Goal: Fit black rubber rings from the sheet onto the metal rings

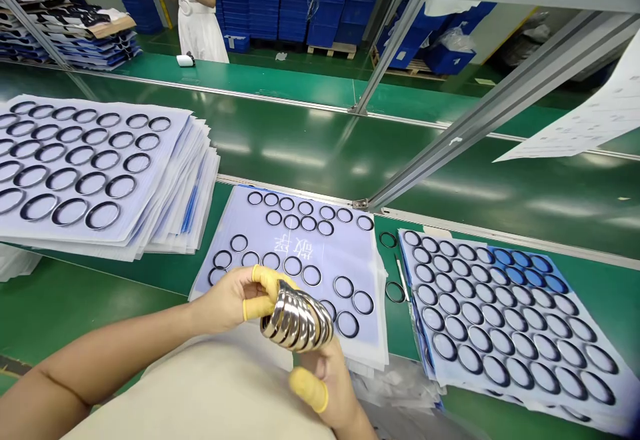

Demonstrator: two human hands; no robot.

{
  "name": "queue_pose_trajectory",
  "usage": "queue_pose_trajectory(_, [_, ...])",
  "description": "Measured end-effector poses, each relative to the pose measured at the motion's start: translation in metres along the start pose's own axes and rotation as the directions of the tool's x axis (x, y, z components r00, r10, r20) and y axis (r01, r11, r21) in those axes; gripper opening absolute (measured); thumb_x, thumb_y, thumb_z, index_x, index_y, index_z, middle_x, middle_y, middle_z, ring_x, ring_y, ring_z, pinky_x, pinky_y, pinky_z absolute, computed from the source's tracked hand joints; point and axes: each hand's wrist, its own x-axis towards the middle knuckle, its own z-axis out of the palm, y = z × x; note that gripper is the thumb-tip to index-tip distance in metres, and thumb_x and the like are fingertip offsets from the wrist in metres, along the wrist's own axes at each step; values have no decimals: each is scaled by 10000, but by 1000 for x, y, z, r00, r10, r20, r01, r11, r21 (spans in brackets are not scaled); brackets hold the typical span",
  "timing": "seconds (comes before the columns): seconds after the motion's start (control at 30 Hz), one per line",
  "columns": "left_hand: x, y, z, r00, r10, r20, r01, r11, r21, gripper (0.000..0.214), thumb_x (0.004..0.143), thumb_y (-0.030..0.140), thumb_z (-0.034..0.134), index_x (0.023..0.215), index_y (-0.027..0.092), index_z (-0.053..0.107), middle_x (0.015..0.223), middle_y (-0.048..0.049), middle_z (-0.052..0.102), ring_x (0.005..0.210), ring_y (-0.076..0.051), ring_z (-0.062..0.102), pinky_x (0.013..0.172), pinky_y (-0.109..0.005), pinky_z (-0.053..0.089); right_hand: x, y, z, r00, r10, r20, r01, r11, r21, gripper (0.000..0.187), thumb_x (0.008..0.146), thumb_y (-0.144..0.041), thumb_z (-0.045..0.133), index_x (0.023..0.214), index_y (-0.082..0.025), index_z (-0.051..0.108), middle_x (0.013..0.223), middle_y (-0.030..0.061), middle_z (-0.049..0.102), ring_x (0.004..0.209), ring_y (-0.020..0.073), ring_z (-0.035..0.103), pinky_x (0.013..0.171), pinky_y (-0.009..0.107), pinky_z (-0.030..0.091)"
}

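Note:
A row of shiny metal rings [297, 320], several pressed side by side, is held up in front of my body. My left hand [233, 300], with yellow finger cots, pinches the rings at their upper left end. From below and to the right, my right hand [330, 380] carries the row; its thumb, also in a yellow cot, stands away from the metal, and its other fingers are mostly hidden behind the rings. Beneath both hands lies a stack of white sheets [345, 253] with dark-edged rings spread loosely on top.
To the left rises a tall stack of sheets [165, 180] covered with rings in rows. On the right sits another ring-covered stack [500, 280], with a white pen-like stick [401, 280] beside it. A metal frame post [475, 113] slants across. Behind the bench stands a person [200, 20].

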Motion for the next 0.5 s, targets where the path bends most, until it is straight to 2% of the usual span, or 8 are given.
queue_pose_trajectory(0.07, [1,1,-4,999,30,-38,-26,995,96,299,809,403,689,736,149,549,828,-34,603,768,-127,588,731,-282,489,3,2,-2,995,-30,-93,39,995,96,421,748,-601,650,1033,-294,693,1102,88,657,1096,312,575,959,483,459])
queue_pose_trajectory(0.13, [2,1,-7,996,54,-72,-36,974,223,294,825,401,664,727,149,547,798,-28,587,749,-122,572,724,-274,486,7,3,-5,983,-44,-178,66,991,117,338,765,-541,670,982,-286,714,1056,81,660,1034,292,594,918,451,486])
queue_pose_trajectory(0.27, [7,-4,-12,988,95,-120,-24,871,490,151,868,253,575,753,155,563,824,-35,613,814,-137,583,758,-273,487,20,10,-11,970,33,-239,-2,992,125,238,764,-434,720,918,-253,724,1020,57,659,940,244,612,848,375,513])
queue_pose_trajectory(0.4, [15,-18,-18,985,100,-138,25,717,697,125,855,125,509,773,168,593,840,-18,649,833,-134,604,786,-269,491,34,28,-15,962,171,-213,-117,962,245,381,709,-444,772,1022,-236,710,1130,61,667,1049,262,601,935,398,483])
queue_pose_trajectory(0.5, [16,-34,-24,991,70,-113,48,601,798,189,871,98,460,863,179,631,985,-43,687,943,-154,625,863,-300,493,41,43,-16,934,297,-199,-222,918,328,435,665,-437,807,1037,-232,714,1084,59,704,998,247,629,913,396,499])
